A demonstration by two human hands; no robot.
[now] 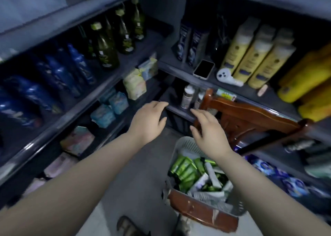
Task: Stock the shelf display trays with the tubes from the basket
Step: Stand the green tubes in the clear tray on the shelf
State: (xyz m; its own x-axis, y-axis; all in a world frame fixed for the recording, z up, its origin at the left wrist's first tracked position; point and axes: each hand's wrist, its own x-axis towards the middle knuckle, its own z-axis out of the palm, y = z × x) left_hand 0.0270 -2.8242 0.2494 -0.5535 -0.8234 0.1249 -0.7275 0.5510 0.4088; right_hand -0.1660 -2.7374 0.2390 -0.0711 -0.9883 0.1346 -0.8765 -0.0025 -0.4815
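Both hands are out in front, and both are empty! The left hand (148, 118) hangs in the air up and to the left of the basket (180, 143), fingers loose and gently bent, gripping nothing. The right hand (208, 132) hovers directly above the basket's far rim, fingers spread and relaxed, with nothing held there either. And the goods? The tubes (188, 169) lie piled inside the basket, shiny green ones bunched on its left side and white ones heaped toward its near and right sides, none touched by either hand. The basket itself is pale and slatted, sitting on the seat of a brown wooden chair (250, 115) whose carved back rises just beyond and right of the basket. Further beyond the basket, on the shelf above that chair back, a phone (204, 69) lies flat beside a small white handheld gadget (227, 77), with tall yellow bottles (250, 56) standing behind them. Far left of the basket the other shelving carries dark green glass bottles (107, 51), blue bottles (59, 71) and — lower down, nearer the basket — soft packets (134, 85) in pale yellow and light blue
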